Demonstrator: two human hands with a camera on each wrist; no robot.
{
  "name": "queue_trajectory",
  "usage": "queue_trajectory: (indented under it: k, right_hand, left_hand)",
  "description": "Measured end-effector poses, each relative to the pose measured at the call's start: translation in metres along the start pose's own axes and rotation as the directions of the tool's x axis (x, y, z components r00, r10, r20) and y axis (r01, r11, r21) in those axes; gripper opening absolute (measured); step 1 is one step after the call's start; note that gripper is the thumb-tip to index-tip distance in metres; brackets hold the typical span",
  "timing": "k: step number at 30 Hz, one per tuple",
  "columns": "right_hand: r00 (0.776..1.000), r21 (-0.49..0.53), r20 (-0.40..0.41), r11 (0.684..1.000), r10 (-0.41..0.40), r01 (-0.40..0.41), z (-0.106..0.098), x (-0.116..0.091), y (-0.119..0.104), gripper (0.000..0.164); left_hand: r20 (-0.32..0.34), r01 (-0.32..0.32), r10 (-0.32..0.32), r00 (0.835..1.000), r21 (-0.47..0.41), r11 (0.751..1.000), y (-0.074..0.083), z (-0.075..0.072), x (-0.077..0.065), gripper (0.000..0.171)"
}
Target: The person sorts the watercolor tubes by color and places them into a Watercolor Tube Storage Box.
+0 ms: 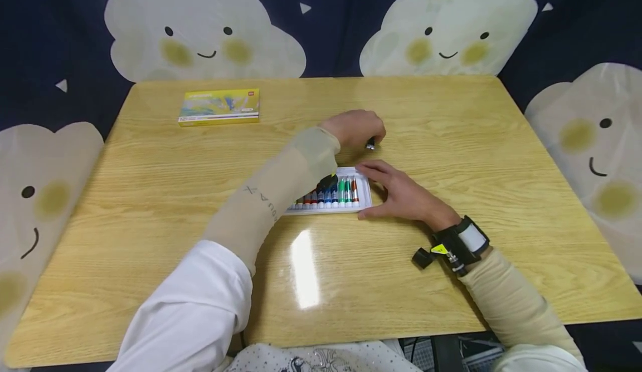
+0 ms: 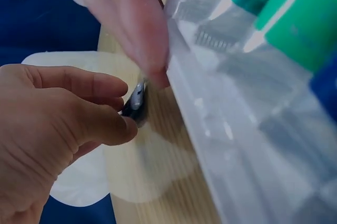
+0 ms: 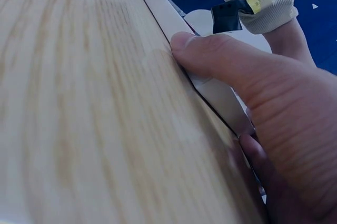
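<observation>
My left hand (image 1: pixel 356 128) reaches past the far side of a white tray (image 1: pixel 368 196) and pinches a small black thing with a silver end (image 1: pixel 370 144) between thumb and fingers. In the left wrist view this small black-and-silver thing (image 2: pixel 137 103) sticks out from the fingertips, close over the table; its kind I cannot tell. My right hand (image 1: pixel 401 195) grips the tray's right end, with the thumb (image 3: pixel 197 50) along its near wall. Paint tubes lie in a row in the tray, among them green tubes (image 1: pixel 345 191) and a red-brown tube (image 1: pixel 355 191). My left forearm hides the tray's left part.
A flat yellow box (image 1: pixel 219 106) lies at the back left of the wooden table (image 1: pixel 431 116). A cloud-patterned dark cloth (image 1: pixel 331 27) hangs behind the table. Black camera straps (image 1: pixel 461 241) are around the right wrist.
</observation>
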State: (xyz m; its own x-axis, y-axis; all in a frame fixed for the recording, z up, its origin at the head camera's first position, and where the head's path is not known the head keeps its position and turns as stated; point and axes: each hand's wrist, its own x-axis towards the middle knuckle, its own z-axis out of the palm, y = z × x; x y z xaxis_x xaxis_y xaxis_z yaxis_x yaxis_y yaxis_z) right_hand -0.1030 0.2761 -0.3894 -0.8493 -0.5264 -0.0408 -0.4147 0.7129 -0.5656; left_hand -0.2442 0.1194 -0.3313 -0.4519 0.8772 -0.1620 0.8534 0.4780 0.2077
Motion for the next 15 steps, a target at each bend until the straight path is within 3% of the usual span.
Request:
queue_trajectory:
  k: [8, 15]
  right_hand:
    - [1.0, -0.007, -0.006, 1.0, -0.006, 0.006, -0.0002, -0.0002, -0.001, 0.1]
    - [1.0, -0.006, -0.004, 1.0, -0.02, 0.02, -0.0007, 0.0001, 0.0002, 0.098]
  left_hand:
    - [-0.034, 0.01, -0.01, 0.999, -0.015, 1.0, -0.001, 0.0053, 0.0048, 0.016]
    - [-0.022, 0.014, -0.013, 1.0, 0.079, 0.997, 0.0039, 0.0051, 0.0087, 0.016]
